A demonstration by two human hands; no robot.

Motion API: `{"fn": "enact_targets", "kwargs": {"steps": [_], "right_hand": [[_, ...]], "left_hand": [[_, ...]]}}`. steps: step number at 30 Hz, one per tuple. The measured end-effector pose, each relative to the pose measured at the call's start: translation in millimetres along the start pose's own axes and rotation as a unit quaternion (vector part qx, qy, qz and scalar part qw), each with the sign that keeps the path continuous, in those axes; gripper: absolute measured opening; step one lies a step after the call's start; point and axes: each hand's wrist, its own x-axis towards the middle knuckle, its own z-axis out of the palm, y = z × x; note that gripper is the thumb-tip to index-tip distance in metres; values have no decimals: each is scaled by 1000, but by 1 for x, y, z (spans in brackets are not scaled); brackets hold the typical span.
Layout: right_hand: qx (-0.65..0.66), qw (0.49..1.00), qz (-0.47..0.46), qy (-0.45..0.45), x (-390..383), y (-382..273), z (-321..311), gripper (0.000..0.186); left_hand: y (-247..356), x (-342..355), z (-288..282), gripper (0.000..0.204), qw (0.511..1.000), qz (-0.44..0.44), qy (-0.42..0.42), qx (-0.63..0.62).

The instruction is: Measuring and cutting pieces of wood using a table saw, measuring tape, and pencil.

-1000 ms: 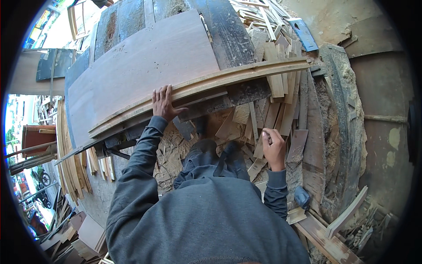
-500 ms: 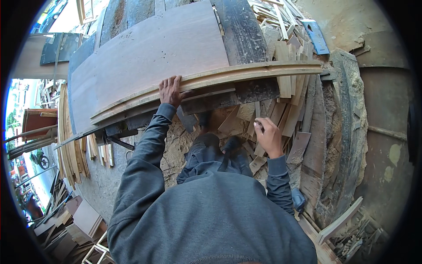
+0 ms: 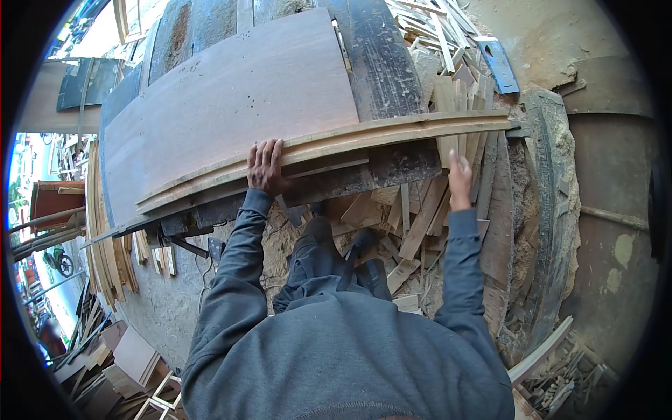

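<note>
A long, grooved strip of wood [image 3: 392,133] lies along the near edge of the workbench [image 3: 408,166], slanting up from left to right. The left hand [image 3: 266,168] is laid across it left of its middle, fingers close together and reaching to its far edge; whether the thumb grips or merely rests, I cannot tell. The right hand [image 3: 460,183] is raised near the strip's right part, its fingertips blurred just short of the near edge as seen from above; it looks narrow, turned side-on, and I cannot tell if it holds anything. The strip's right end juts past the bench's corner, over a heap of offcuts [image 3: 427,217]. Beyond the strip, a wide, pale sheet [image 3: 238,98] gives a broad flat stretch. Between the forearms, a gap opens down to the person's legs. Room is tighter at the right, where a thick, rough slab [image 3: 549,210] stands beyond the offcuts.
</note>
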Motion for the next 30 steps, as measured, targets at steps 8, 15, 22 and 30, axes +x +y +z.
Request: {"fn": "enact_targets", "kwargs": {"steps": [8,15,22,30], "right_hand": [[215,976,42,16,149,-42,136,74],[184,974,21,133,159,-82,189,71],[176,981,12,87,169,-92,200,86],[29,985,-83,149,168,-70,201,86]], "left_hand": [[-54,73,38,109,1000,-23,-20,-2],[-87,104,60,111,999,2,-28,22],[-100,127,71,113,998,8,-21,53],[-100,117,77,113,996,13,4,91]]}}
